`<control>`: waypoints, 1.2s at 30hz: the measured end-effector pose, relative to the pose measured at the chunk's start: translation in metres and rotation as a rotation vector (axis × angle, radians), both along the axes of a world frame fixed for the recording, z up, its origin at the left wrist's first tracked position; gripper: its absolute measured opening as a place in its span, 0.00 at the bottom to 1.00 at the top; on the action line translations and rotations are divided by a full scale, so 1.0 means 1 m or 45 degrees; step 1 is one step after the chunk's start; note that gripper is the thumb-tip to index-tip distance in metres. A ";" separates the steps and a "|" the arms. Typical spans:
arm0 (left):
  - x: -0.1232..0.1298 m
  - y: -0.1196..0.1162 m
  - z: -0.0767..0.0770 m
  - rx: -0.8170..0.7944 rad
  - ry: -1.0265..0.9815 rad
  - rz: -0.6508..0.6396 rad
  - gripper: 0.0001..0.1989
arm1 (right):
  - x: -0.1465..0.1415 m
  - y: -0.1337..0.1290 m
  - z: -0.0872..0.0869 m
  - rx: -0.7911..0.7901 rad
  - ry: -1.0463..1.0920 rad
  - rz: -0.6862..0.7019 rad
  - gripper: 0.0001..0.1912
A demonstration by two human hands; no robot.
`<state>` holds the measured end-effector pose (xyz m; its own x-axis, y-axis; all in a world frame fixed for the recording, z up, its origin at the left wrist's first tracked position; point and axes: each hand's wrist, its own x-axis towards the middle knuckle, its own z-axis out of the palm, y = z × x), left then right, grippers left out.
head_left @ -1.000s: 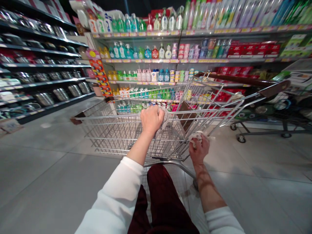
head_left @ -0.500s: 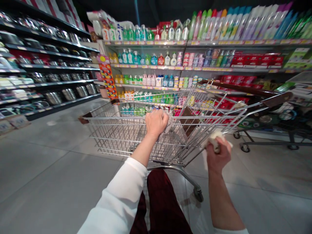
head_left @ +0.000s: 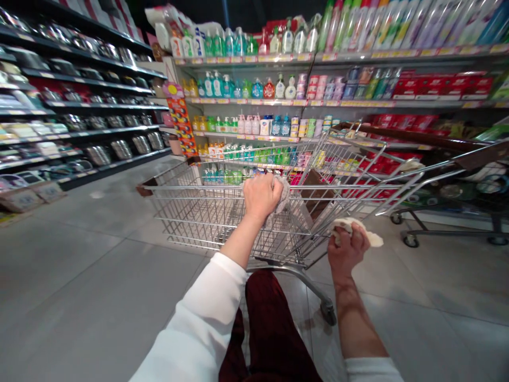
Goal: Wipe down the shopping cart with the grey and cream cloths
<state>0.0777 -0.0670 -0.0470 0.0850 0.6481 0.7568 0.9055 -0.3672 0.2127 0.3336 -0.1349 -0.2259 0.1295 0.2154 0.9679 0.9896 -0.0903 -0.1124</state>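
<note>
My left hand [head_left: 262,197] is closed round a greyish cloth [head_left: 283,197] on the near top rail of a wire shopping cart [head_left: 191,212]. The cloth bunches out at the right of the fist and hangs slightly over the basket side. My right hand [head_left: 348,246] grips a cream cloth [head_left: 374,239] beside the slanted wires at the cart's handle end. One end of that cloth sticks out to the right. The cart basket shows bare wire inside, with a brown panel [head_left: 317,195] toward its right end.
Shelves of bottles and tubs [head_left: 246,101] stand behind the cart. Steel pots fill shelves [head_left: 95,106] at the left. Another cart [head_left: 457,233] stands at the right. My knee [head_left: 266,297] is close to the cart's wheel [head_left: 328,312].
My right hand has shifted slightly left, closer to the cart's wires, and its cloth now spreads out to the right. The view has turned slightly; my left hand stays on the rail.
</note>
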 end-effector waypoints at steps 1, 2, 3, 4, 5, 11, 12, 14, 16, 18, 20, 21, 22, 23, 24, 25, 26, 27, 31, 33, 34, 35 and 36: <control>0.000 0.000 0.000 -0.006 -0.002 -0.003 0.16 | -0.004 -0.002 -0.013 -0.025 -0.011 0.009 0.11; 0.000 -0.001 0.000 -0.017 -0.004 -0.009 0.16 | -0.007 -0.004 -0.024 -0.042 -0.025 0.024 0.11; 0.000 -0.001 0.001 -0.029 -0.007 -0.017 0.16 | -0.010 -0.005 -0.034 -0.051 -0.037 0.038 0.11; 0.000 -0.001 0.001 -0.040 -0.012 -0.025 0.16 | -0.011 -0.006 -0.041 -0.057 -0.042 0.049 0.11; 0.000 -0.002 0.001 -0.048 -0.019 -0.031 0.15 | -0.012 -0.007 -0.046 -0.062 -0.044 0.056 0.12; 0.001 -0.002 0.000 -0.017 -0.014 -0.020 0.15 | -0.005 -0.013 -0.043 -0.133 -0.037 0.129 0.12; 0.001 -0.002 0.000 -0.009 -0.006 -0.016 0.15 | -0.004 -0.015 -0.039 -0.131 -0.014 0.151 0.12; 0.000 -0.001 -0.001 0.001 0.017 -0.003 0.15 | -0.005 -0.017 -0.027 -0.097 0.052 0.204 0.14; 0.000 -0.001 -0.001 0.012 0.041 0.012 0.15 | -0.008 -0.017 -0.014 -0.030 0.134 0.239 0.16; 0.000 -0.001 -0.001 0.014 0.053 0.018 0.14 | -0.012 -0.014 -0.002 0.011 0.179 0.262 0.20; -0.001 -0.002 -0.001 0.004 0.045 0.008 0.14 | -0.018 -0.008 0.003 -0.003 0.184 0.294 0.22; -0.001 -0.002 0.000 0.000 0.037 0.001 0.14 | -0.021 -0.005 0.002 -0.027 0.175 0.308 0.21; -0.001 -0.002 0.000 -0.004 0.030 -0.005 0.14 | -0.023 -0.002 -0.001 -0.051 0.157 0.311 0.21; -0.002 -0.003 0.000 -0.005 0.026 -0.008 0.14 | -0.025 0.000 -0.007 -0.067 0.144 0.296 0.20; -0.002 -0.003 0.001 -0.006 0.027 -0.009 0.14 | -0.027 0.000 -0.015 -0.082 0.125 0.275 0.18; -0.002 -0.003 0.001 -0.007 0.030 -0.006 0.14 | -0.028 0.000 -0.023 -0.107 0.096 0.257 0.17; -0.002 -0.003 0.000 -0.008 0.035 -0.001 0.14 | -0.028 -0.001 -0.031 -0.140 0.060 0.248 0.15; -0.002 -0.002 0.000 -0.008 0.038 0.002 0.14 | -0.028 -0.002 -0.038 -0.173 0.023 0.246 0.14; -0.002 -0.001 -0.001 0.007 0.040 0.019 0.14 | -0.027 -0.005 -0.053 -0.210 -0.047 0.225 0.12; -0.002 -0.001 -0.001 0.010 0.036 0.021 0.14 | -0.027 -0.004 -0.054 -0.190 -0.037 0.208 0.12; -0.002 -0.001 -0.001 0.009 0.033 0.017 0.15 | -0.028 -0.004 -0.054 -0.189 -0.029 0.203 0.11; -0.002 -0.001 -0.001 0.006 0.029 0.012 0.15 | -0.028 -0.003 -0.055 -0.193 -0.025 0.200 0.11; -0.002 -0.002 -0.001 0.003 0.025 0.009 0.15 | -0.028 -0.003 -0.057 -0.201 -0.024 0.199 0.11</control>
<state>0.0760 -0.0686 -0.0480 0.0954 0.6469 0.7565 0.9120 -0.3615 0.1941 0.3053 -0.1374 -0.2833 0.0648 0.3807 0.9224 0.9947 0.0494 -0.0903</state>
